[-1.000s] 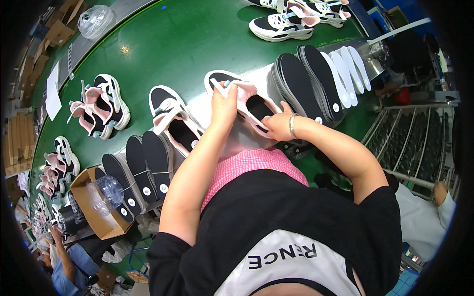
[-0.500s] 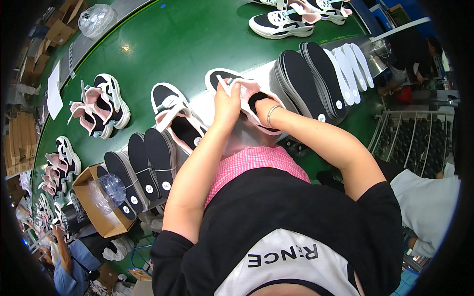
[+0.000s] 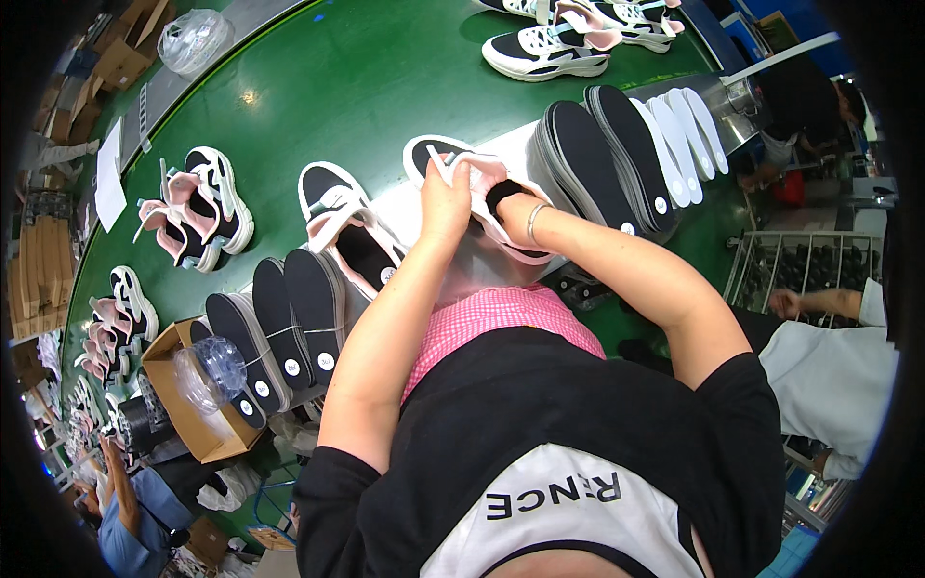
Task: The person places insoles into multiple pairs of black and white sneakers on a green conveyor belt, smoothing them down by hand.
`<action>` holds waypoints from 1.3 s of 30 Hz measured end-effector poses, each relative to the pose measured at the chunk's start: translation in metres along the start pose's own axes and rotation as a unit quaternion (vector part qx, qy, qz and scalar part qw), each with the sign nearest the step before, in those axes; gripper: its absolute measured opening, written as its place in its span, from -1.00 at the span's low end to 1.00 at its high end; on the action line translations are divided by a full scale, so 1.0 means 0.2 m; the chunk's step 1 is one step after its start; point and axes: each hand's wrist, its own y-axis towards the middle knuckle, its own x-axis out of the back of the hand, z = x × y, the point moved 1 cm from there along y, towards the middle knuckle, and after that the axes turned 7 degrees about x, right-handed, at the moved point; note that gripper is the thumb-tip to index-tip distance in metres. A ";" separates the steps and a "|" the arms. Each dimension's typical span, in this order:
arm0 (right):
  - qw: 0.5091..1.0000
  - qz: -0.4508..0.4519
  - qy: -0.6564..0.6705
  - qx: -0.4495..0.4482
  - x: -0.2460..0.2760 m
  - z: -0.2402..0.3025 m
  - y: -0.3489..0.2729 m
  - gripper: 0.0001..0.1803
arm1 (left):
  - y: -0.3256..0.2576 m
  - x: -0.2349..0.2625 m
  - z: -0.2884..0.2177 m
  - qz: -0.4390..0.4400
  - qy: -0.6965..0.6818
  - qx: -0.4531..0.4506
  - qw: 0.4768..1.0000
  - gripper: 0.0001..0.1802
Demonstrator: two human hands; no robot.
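Note:
A black-and-white sneaker (image 3: 425, 152) with pink lining lies in front of me, its toe pointing away. My left hand (image 3: 446, 204) is closed on the sneaker's tongue and collar, the thumb pressed along the raised edge. My right hand (image 3: 518, 214) reaches into the shoe opening. Something black at the fingers, perhaps an insole's end, hides them, so I cannot see how they are bent. To the left rests a matching sneaker (image 3: 326, 183), a black insole visible inside it. Right of my hands lean stacks of black insoles (image 3: 581, 154).
White insoles (image 3: 676, 135) fan out beyond the black stacks. More insole bundles (image 3: 313, 299) and a cardboard box (image 3: 231, 438) with a clear plastic piece sit at left. Other sneakers (image 3: 549, 50) stand on the green table (image 3: 385, 77). A person's hand (image 3: 785, 303) shows at right.
My hands keep nearly the same hold on the sneaker. At the right, the other person's arm has come out over the rack.

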 end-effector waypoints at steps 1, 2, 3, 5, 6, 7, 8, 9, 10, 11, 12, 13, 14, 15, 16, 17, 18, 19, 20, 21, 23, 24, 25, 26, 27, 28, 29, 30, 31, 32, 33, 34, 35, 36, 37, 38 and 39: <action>0.998 0.050 0.018 0.016 0.02 0.00 -0.01 -0.63 | 0.00 0.00 -0.01 -0.001 0.004 0.005 1.000 -0.60; 0.994 0.100 0.035 0.031 0.05 -0.01 -0.02 -0.64 | 0.00 0.01 -0.01 -0.001 0.009 0.011 1.000 -0.60; 0.994 0.099 0.036 0.031 0.08 -0.01 -0.06 -0.64 | 0.00 0.01 -0.01 0.000 0.009 0.010 1.000 -0.60; 0.988 0.082 -0.086 0.096 0.17 0.05 -0.19 -0.72 | 0.01 0.02 0.00 -0.010 0.040 -0.002 0.999 -0.59; 0.970 0.140 -0.163 0.112 0.18 0.07 -0.24 -0.73 | 0.02 0.01 0.02 -0.014 0.038 0.000 0.999 -0.59; 0.961 0.184 -0.174 0.111 0.18 0.07 -0.28 -0.71 | 0.03 0.00 0.05 -0.010 0.023 0.004 1.000 -0.59; 0.960 0.200 -0.170 0.096 0.13 0.02 -0.26 -0.69 | 0.04 -0.01 0.05 -0.005 0.010 0.008 1.000 -0.59; 0.958 0.216 -0.167 0.081 0.08 -0.03 -0.22 -0.66 | 0.03 -0.02 0.04 -0.006 0.010 0.006 1.000 -0.59; 0.958 0.217 -0.169 0.086 0.06 -0.04 -0.21 -0.66 | 0.02 -0.01 0.02 0.002 0.015 0.015 1.000 -0.58; 0.956 0.219 -0.175 0.091 0.06 -0.04 -0.20 -0.65 | 0.00 0.00 -0.02 0.009 0.021 0.021 1.000 -0.56; 0.954 0.220 -0.181 0.097 0.05 -0.02 -0.19 -0.64 | -0.02 0.02 -0.06 0.014 0.055 0.013 0.998 -0.51; 0.956 0.209 -0.180 0.100 0.06 -0.02 -0.21 -0.63 | -0.08 0.05 -0.12 0.030 0.069 0.004 0.997 -0.48; 0.966 0.186 -0.157 0.088 0.03 -0.06 -0.21 -0.63 | -0.15 0.09 -0.19 0.010 0.111 -0.071 0.991 -0.46; 0.975 0.164 -0.133 0.074 0.00 -0.10 -0.22 -0.63 | -0.22 0.13 -0.25 -0.011 0.152 -0.145 0.978 -0.44; 0.971 0.165 -0.150 0.084 -0.02 -0.11 -0.22 -0.67 | -0.27 0.21 -0.22 -0.017 0.205 -0.163 0.965 -0.41; 0.975 0.174 -0.122 0.070 0.00 -0.06 -0.24 -0.65 | -0.31 0.29 -0.18 -0.022 0.254 -0.182 0.950 -0.38; 0.977 0.171 -0.106 0.074 0.00 0.01 -0.24 -0.65 | -0.38 0.38 -0.17 -0.033 0.267 -0.097 0.958 -0.34; 0.981 0.163 -0.085 0.063 0.01 0.07 -0.25 -0.64 | -0.43 0.43 -0.17 -0.030 0.273 -0.018 0.961 -0.31; 0.981 0.159 -0.085 0.068 -0.05 0.12 -0.22 -0.63 | -0.47 0.44 -0.16 -0.033 0.311 0.001 0.950 -0.22; 0.982 0.155 -0.086 0.073 -0.10 0.16 -0.19 -0.62 | -0.49 0.43 -0.14 -0.037 0.348 0.019 0.937 -0.13; 0.984 0.135 -0.074 0.091 -0.11 0.29 -0.16 -0.64 | -0.48 0.37 -0.08 -0.032 0.436 0.010 0.900 0.07; 0.986 0.121 -0.043 0.109 -0.14 0.32 -0.15 -0.63 | -0.43 0.34 -0.08 -0.021 0.426 0.034 0.904 0.10; 0.985 0.111 -0.012 0.128 -0.12 0.34 -0.14 -0.61 | -0.38 0.32 -0.10 -0.009 0.416 0.061 0.907 0.12; 0.983 0.094 -0.017 0.157 -0.07 0.33 -0.16 -0.59 | -0.32 0.32 -0.12 0.028 0.383 0.106 0.917 0.08; 0.979 0.077 -0.022 0.185 -0.02 0.31 -0.18 -0.56 | -0.26 0.33 -0.13 0.048 0.335 0.100 0.936 -0.03; 0.968 0.037 -0.019 0.246 0.02 0.26 -0.16 -0.53 | -0.20 0.34 -0.12 0.012 0.347 0.081 0.934 -0.09; 0.943 -0.041 0.043 0.327 0.06 0.21 -0.15 -0.62 | -0.14 0.36 -0.09 -0.028 0.359 0.062 0.931 -0.14; 0.925 -0.067 0.085 0.364 0.13 0.13 -0.12 -0.64 | -0.07 0.40 -0.08 -0.057 0.360 0.041 0.930 -0.18; 0.903 -0.093 0.127 0.399 0.24 0.07 -0.10 -0.67 | 0.00 0.45 -0.06 -0.085 0.362 0.019 0.928 -0.21; 0.901 -0.170 0.141 0.375 0.34 -0.02 -0.09 -0.69 | 0.09 0.50 -0.05 -0.107 0.360 -0.007 0.927 -0.22; 0.890 -0.244 0.154 0.352 0.44 -0.10 -0.07 -0.71 | 0.17 0.57 -0.05 -0.132 0.359 -0.031 0.923 -0.22; 0.903 -0.281 0.122 0.302 0.54 -0.20 -0.04 -0.72 | 0.26 0.64 -0.07 -0.149 0.364 -0.040 0.918 -0.22; 0.912 -0.313 0.090 0.250 0.65 -0.31 -0.01 -0.73 | 0.33 0.70 -0.09 -0.166 0.369 -0.047 0.913 -0.22; 0.892 -0.384 0.037 0.234 0.71 -0.45 0.05 -0.76 | 0.40 0.74 -0.13 -0.169 0.375 -0.027 0.911 -0.23; 0.910 -0.374 0.051 0.170 0.81 -0.56 0.08 -0.75 | 0.45 0.76 -0.18 -0.172 0.381 -0.005 0.908 -0.24; 0.882 -0.447 -0.001 0.149 0.83 -0.75 0.15 -0.77 | 0.48 0.75 -0.28 -0.175 0.408 0.043 0.895 -0.24; 0.908 -0.410 0.003 0.084 0.91 -0.81 0.18 -0.78 | 0.51 0.78 -0.23 -0.238 0.398 -0.060 0.884 -0.32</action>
